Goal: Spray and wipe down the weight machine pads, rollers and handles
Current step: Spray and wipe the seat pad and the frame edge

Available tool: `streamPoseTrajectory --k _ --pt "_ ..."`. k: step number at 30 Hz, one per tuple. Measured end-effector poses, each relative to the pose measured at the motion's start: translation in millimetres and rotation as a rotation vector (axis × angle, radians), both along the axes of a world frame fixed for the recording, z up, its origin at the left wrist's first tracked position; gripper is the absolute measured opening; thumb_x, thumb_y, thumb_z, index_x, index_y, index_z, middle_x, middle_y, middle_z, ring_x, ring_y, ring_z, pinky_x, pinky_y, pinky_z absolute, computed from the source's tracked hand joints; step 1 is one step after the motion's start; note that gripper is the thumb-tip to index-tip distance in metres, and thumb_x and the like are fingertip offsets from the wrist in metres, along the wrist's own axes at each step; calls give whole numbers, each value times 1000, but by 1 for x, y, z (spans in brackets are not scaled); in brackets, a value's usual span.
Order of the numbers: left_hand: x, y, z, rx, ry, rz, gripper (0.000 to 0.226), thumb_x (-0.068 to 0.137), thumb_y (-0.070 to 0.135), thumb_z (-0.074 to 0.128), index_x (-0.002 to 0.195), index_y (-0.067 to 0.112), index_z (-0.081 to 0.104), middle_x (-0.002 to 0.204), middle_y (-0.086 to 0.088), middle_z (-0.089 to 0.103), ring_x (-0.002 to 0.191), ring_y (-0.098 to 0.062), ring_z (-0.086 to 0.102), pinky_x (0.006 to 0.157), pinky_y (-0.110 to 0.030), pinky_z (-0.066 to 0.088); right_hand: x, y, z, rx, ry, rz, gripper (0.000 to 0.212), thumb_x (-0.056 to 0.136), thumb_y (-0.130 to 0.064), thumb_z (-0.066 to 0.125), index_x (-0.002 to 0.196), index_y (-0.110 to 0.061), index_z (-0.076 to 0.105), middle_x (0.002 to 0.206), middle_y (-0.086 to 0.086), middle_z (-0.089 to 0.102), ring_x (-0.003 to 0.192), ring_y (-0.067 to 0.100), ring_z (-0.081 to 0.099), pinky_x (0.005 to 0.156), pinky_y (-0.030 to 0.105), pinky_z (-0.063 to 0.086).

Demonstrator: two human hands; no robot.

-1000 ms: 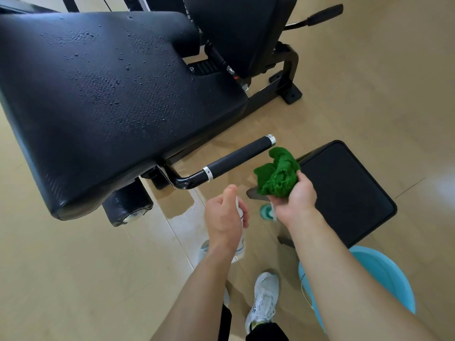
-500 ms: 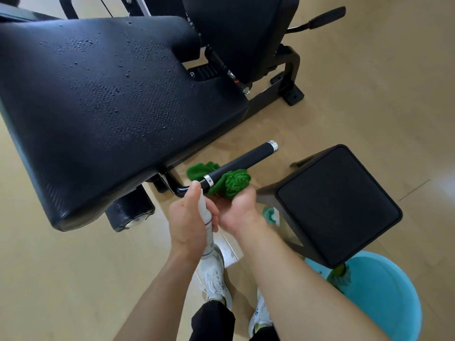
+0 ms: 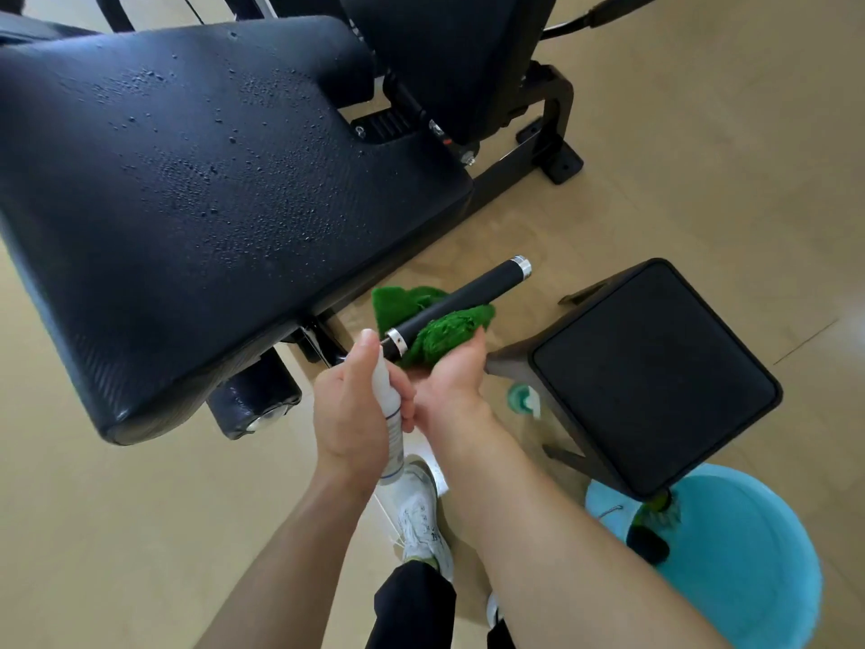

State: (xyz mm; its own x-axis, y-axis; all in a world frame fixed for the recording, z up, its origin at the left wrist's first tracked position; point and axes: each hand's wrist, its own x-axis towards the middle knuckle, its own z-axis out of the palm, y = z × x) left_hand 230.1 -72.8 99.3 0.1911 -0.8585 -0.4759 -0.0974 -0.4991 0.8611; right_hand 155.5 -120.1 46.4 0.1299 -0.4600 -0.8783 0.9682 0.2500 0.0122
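**Handle grip: cloth under, bottle at inner end**

Left hand [image 3: 358, 409] clamped round a slim white spray bottle [image 3: 389, 416], forefinger on top, nozzle end up at the chrome collar of the black cylindrical machine handle [image 3: 461, 305]. Right hand [image 3: 451, 379] palm up beneath that handle, cupping a crumpled green microfibre cloth [image 3: 440, 332]; cloth touches the grip's underside and sticks out on both sides of it. Fingers are hidden under the cloth, so can't tell how tightly it's gripped. Both hands just beside each other, touching at the thumbs.

Large black vinyl seat pad [image 3: 201, 180] upper left, covered in spray droplets. Black foam roller [image 3: 255, 398] with chrome end cap below the pad's near edge. Black square-topped stool [image 3: 655, 377] on the beige floor [image 3: 117, 531], right of the hands; light blue plastic bucket [image 3: 749, 555] partly under its near corner. White sneaker [image 3: 421, 517] on the floor below the hands.
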Motion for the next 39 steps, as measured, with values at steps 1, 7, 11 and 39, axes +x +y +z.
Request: streamPoseTrajectory --k 1,7,11,39 --pt "2 -2 1 -6 -11 3 63 93 51 40 46 12 59 47 -17 51 44 -25 48 48 -25 43 3 3 2 9 -21 53 58 96 -61 38 104 -11 67 92 16 70 87 32 67 73 37 54" --pt "1 -8 7 -12 0 -16 63 92 51 42 48 10 59 50 -17 52 45 -23 48 47 -24 43 -62 -42 -18 108 236 -126 50 101 -48 36 118 -12 67 120 12 68 100 30 67 99 46 50" --pt "3 -10 13 -16 -21 -7 62 92 50 42 46 13 59 50 -16 54 45 -22 49 47 -24 44 -67 -41 -4 124 640 133 49 100 -37 55 145 -21 49 125 0 61 110 25 62 96 34 48" --pt "16 -68 64 152 -44 204 69 105 52 47 50 14 63 51 -6 57 46 -19 53 63 -34 49 -55 -67 54 -344 1471 944 27 108 -36 40 107 -19 61 95 -6 65 91 15 62 74 31 44"
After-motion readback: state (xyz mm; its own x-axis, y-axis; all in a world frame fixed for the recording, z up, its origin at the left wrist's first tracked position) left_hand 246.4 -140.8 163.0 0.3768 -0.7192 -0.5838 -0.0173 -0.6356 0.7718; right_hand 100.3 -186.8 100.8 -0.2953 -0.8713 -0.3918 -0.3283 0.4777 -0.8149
